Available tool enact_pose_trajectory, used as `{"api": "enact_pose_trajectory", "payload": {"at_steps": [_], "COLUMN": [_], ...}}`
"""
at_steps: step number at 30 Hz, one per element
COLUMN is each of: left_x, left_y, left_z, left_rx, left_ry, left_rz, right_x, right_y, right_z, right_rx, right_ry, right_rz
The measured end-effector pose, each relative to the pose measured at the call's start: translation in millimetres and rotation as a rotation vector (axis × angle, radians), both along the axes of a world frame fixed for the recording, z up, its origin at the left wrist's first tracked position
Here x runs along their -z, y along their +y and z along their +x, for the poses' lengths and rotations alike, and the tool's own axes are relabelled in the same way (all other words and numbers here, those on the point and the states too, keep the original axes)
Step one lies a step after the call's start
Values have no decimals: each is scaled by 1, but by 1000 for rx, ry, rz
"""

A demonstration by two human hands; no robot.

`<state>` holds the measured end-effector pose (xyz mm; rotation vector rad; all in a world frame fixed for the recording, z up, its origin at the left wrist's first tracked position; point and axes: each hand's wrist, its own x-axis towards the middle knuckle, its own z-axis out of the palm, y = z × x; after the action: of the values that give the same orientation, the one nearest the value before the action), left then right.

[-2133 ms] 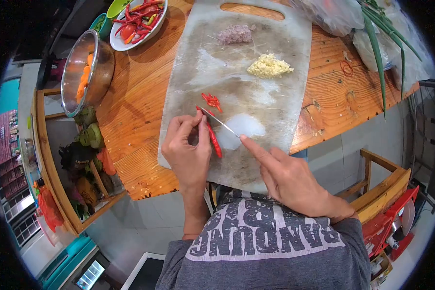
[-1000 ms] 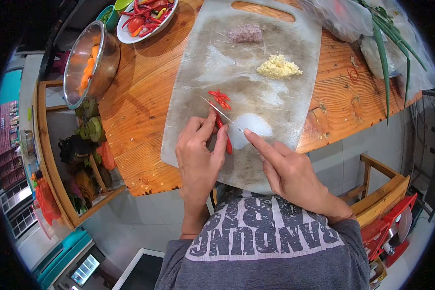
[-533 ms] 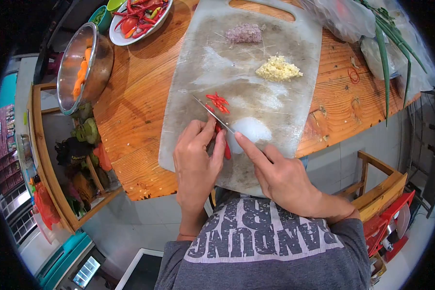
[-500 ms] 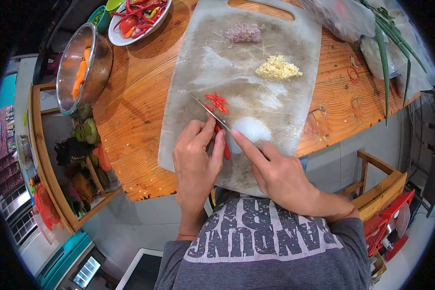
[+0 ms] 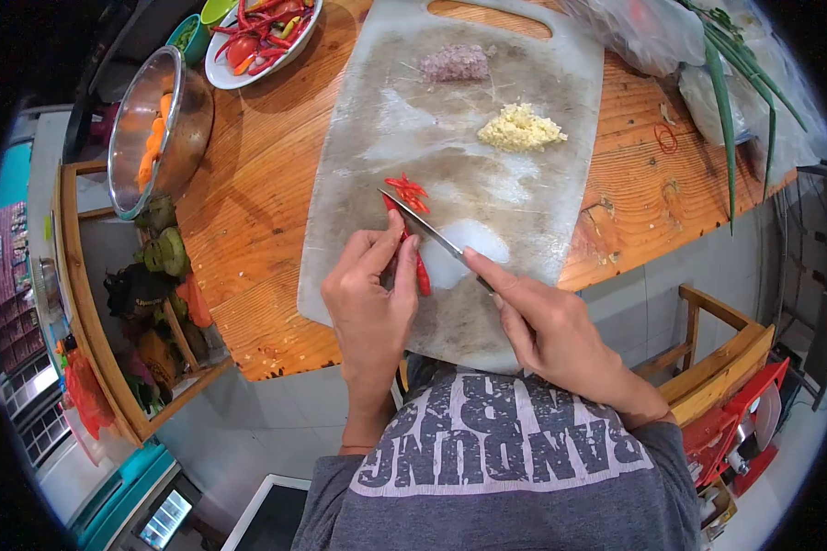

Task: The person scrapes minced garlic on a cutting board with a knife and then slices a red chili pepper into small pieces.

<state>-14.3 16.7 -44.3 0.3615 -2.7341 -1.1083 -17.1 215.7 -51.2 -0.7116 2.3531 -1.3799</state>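
My left hand (image 5: 372, 285) pinches a red chili (image 5: 422, 274) against the grey-white cutting board (image 5: 349, 119). In my right hand (image 5: 556, 331) is a knife (image 5: 436, 237), its handle mostly hidden in the grip and the forefinger laid along the blade. The knife tip is at the far end of the chili, by my left fingertips. Just beyond the tip lie slanted slices of red chili (image 5: 408, 195). Farther up the board sit a heap of finely chopped pale yellow bits (image 5: 521, 129) and a heap of minced purple bits (image 5: 456, 64).
A white plate (image 5: 219, 69) of red chilies and tomato stands at the back left, beside a metal bowl (image 5: 176, 138) with orange pieces. Plastic bags (image 5: 639, 37) and long green leaves (image 5: 724, 119) are at the back right. The wooden table's edge (image 5: 276, 372) is close to me.
The knife has shifted right and slightly down, with my right hand drawn back toward me. My left hand still holds the chili in nearly the same place.
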Motion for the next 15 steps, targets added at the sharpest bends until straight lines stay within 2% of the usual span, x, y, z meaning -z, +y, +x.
{"api": "enact_pose_trajectory", "payload": {"at_steps": [10,15], "left_x": [-4,-6], "left_y": [0,-2], "left_z": [-1,-2], "left_rx": [-10,34], "left_ry": [-34,-54], "left_rz": [39,18], "right_x": [0,-9], "right_y": [-9,-14], "right_z": [-3,2], "right_rx": [-44,-89], "right_ry": [55,79], "right_rz": [89,242]}}
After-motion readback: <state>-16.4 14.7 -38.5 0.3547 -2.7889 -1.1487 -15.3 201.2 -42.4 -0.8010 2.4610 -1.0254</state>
